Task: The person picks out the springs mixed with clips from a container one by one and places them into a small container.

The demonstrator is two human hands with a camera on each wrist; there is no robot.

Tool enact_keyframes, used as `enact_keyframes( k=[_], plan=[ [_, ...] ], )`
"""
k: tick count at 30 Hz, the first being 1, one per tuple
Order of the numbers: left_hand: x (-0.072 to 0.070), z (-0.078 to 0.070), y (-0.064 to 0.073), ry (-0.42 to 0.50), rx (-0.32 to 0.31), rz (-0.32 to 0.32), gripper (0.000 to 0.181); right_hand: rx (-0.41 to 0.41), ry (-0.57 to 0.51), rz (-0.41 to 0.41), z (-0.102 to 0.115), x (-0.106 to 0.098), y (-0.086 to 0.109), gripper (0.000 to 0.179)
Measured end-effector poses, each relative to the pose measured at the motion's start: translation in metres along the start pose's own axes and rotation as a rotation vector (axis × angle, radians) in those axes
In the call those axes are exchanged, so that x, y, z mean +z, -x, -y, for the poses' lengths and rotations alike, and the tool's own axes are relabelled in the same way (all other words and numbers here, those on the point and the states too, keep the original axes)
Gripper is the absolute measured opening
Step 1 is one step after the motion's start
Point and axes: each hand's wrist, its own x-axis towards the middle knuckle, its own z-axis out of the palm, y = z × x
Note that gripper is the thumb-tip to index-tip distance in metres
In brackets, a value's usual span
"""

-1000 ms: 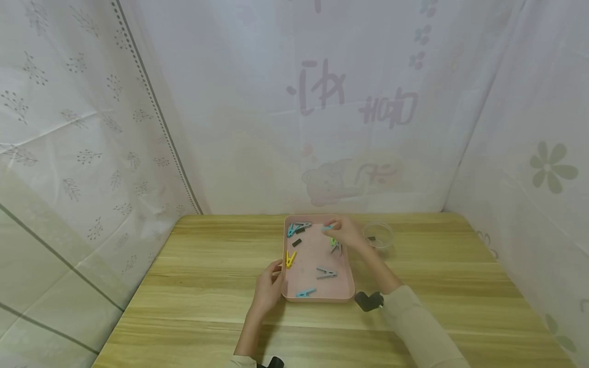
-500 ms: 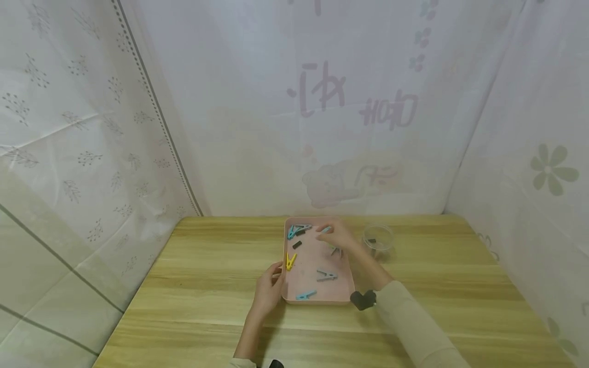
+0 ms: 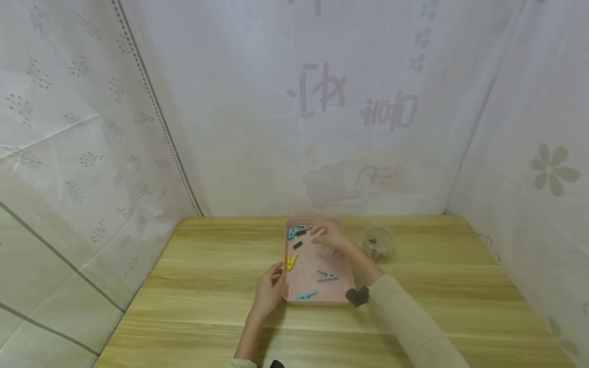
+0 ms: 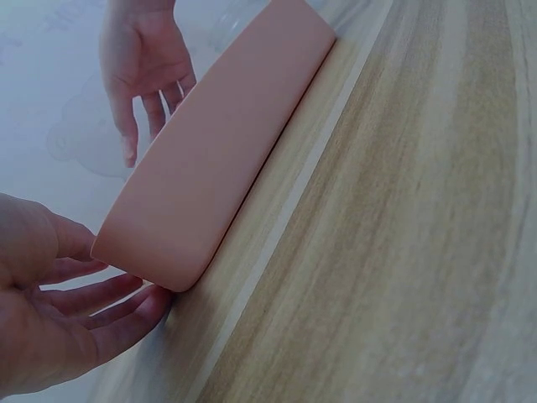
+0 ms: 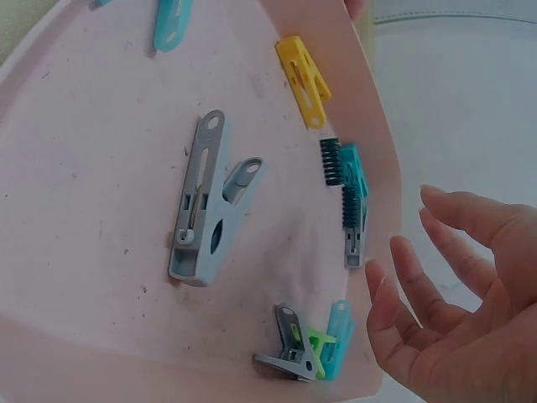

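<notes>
Around the near left side of a pink tray [image 3: 317,302], my left hand [image 3: 267,290] grips the edge; in the left wrist view the left hand [image 4: 59,311] has its fingers against the tray's outer wall [image 4: 201,159]. My right hand [image 3: 333,239] hovers over the tray's far part, fingers loosely bent and holding nothing. In the tray lie a yellow clothespin [image 5: 302,80], a large grey clothespin [image 5: 210,201], a teal clothespin [image 5: 354,168] and two black springs [image 5: 331,161]. Light blue [image 5: 338,340], green [image 5: 317,353] and dark grey clothespins [image 5: 289,344] cluster near the right hand.
A clear round container [image 3: 378,237] with something black in it stands right of the tray on the wooden table [image 3: 207,286]. Another light blue clothespin [image 3: 306,295] lies at the tray's near end. Printed cloth [image 3: 253,128] hangs behind the table.
My right hand has moved slightly left over the tray and let go of the light blue clothespin it held. The left hand stays at the tray's edge.
</notes>
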Motion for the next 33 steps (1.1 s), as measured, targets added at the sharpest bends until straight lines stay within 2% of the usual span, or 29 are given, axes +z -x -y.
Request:
enact_keyframes(
  k=[2,9,16,23,33],
  plan=[
    [0.000,0.000,0.000,0.000,-0.003,0.001,0.033,-0.007,-0.008,0.009,0.000,0.001,-0.001,0.029],
    [0.000,0.001,0.000,-0.005,0.001,-0.002,0.033,-0.109,-0.022,0.021,0.002,0.002,-0.002,0.023],
    [0.002,0.002,-0.003,0.000,-0.016,-0.003,0.033,-0.027,0.005,0.045,-0.004,0.013,-0.017,0.025],
    [0.003,0.002,-0.003,-0.004,-0.018,0.004,0.034,-0.002,-0.021,0.058,-0.003,0.022,-0.024,0.026],
    [0.001,0.001,-0.003,0.002,0.015,-0.002,0.035,0.031,0.018,0.085,-0.005,0.028,-0.033,0.026]
  ],
)
